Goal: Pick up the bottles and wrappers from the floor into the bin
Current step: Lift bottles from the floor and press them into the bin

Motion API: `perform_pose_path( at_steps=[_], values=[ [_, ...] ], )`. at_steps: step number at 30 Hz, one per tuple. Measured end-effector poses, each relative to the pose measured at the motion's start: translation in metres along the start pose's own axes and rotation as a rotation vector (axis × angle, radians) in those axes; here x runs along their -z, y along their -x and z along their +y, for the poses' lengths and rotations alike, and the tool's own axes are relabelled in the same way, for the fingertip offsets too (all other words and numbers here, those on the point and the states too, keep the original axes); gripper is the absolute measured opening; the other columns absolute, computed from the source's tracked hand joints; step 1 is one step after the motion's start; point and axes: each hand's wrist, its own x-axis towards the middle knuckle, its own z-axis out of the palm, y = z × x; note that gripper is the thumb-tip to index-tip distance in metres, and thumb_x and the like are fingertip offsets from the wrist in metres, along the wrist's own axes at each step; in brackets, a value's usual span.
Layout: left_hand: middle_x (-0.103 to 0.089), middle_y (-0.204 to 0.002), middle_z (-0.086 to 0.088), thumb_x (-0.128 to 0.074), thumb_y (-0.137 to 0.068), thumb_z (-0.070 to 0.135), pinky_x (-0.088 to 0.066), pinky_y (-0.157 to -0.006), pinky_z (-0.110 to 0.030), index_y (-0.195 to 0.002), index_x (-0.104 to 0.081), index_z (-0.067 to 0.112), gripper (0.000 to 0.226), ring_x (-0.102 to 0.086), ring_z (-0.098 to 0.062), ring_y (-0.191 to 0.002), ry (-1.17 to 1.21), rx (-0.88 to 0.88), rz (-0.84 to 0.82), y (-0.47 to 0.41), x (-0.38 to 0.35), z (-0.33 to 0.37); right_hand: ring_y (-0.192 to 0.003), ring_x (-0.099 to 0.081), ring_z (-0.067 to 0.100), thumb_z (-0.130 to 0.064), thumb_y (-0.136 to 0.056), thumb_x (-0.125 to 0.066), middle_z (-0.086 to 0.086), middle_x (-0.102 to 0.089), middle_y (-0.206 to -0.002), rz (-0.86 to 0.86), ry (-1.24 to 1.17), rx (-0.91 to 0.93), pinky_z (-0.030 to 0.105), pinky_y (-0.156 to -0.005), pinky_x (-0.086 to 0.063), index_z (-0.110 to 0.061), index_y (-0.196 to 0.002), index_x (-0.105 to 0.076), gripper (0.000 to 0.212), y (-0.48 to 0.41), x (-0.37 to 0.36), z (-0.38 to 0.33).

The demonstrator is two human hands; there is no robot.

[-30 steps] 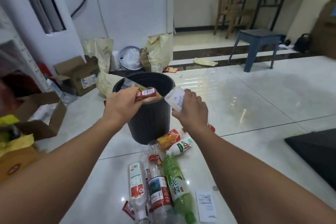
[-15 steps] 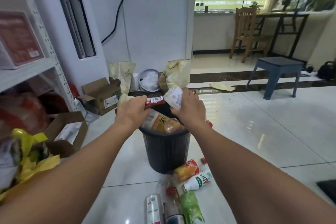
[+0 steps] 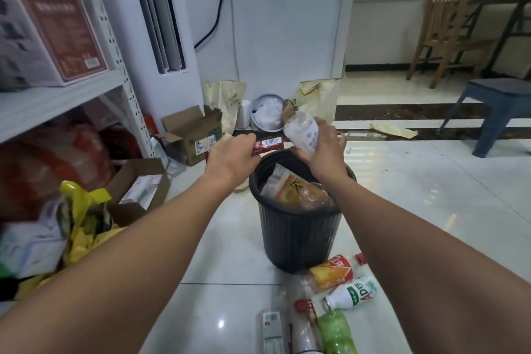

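A black ribbed bin (image 3: 298,236) stands on the tiled floor, and an orange-labelled clear bottle (image 3: 298,195) lies inside it near the top. My left hand (image 3: 231,156) grips a red wrapper (image 3: 268,144) just over the bin's far left rim. My right hand (image 3: 326,149) holds a crumpled clear plastic bottle (image 3: 301,131) above the far rim. On the floor in front of the bin lie an orange bottle (image 3: 334,270), a white bottle (image 3: 355,293), a green bottle (image 3: 336,333) and a white-labelled bottle (image 3: 273,330).
A metal shelf (image 3: 57,100) with boxes stands at left, with a yellow bag (image 3: 83,224) and open cardboard boxes (image 3: 192,135) on the floor beside it. Paper bags (image 3: 227,100) lean on the wall behind the bin. A blue stool (image 3: 500,106) and a wooden chair (image 3: 442,31) are at right.
The orange-labelled bottle has left my left hand and now lies in the bin; the red wrapper stays gripped. The view has tilted up, and both hands remain over the bin.
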Motion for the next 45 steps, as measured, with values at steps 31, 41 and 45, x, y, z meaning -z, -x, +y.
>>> perform_pose_path(
  at_steps=[31, 41, 45],
  values=[
    [-0.062, -0.098, -0.006, -0.05, -0.091, 0.03, -0.037, -0.071, -0.034, -0.098, -0.052, 0.017, 0.015, -0.056, -0.026, -0.091, -0.098, 0.006, -0.143, -0.002, -0.025, 0.02, -0.119, -0.047, 0.028, -0.033, -0.096, -0.045, 0.008, -0.051, -0.132, -0.131, 0.427, 0.109, 0.04, -0.1, -0.034, -0.018, -0.138, -0.04, 0.044, 0.022, 0.001, 0.017],
    [-0.059, -0.107, -0.006, -0.051, -0.092, 0.033, -0.039, -0.08, -0.037, -0.106, -0.053, 0.016, 0.022, -0.055, -0.025, -0.1, -0.079, 0.02, -0.253, -0.01, -0.027, 0.052, -0.113, -0.051, 0.026, -0.029, -0.095, -0.044, 0.007, -0.055, -0.125, -0.112, 0.504, 0.157, 0.038, -0.097, -0.035, -0.018, -0.134, -0.043, 0.041, 0.033, 0.031, 0.011],
    [-0.059, -0.11, -0.008, -0.052, -0.091, 0.027, -0.039, -0.081, -0.037, -0.108, -0.051, 0.013, 0.022, -0.054, -0.027, -0.101, -0.06, 0.045, -0.241, -0.03, -0.033, 0.061, -0.116, -0.049, 0.026, -0.028, -0.095, -0.043, 0.006, -0.054, -0.127, -0.106, 0.524, 0.17, 0.038, -0.099, -0.033, -0.019, -0.136, -0.041, 0.042, 0.031, 0.035, 0.011]
  ],
)
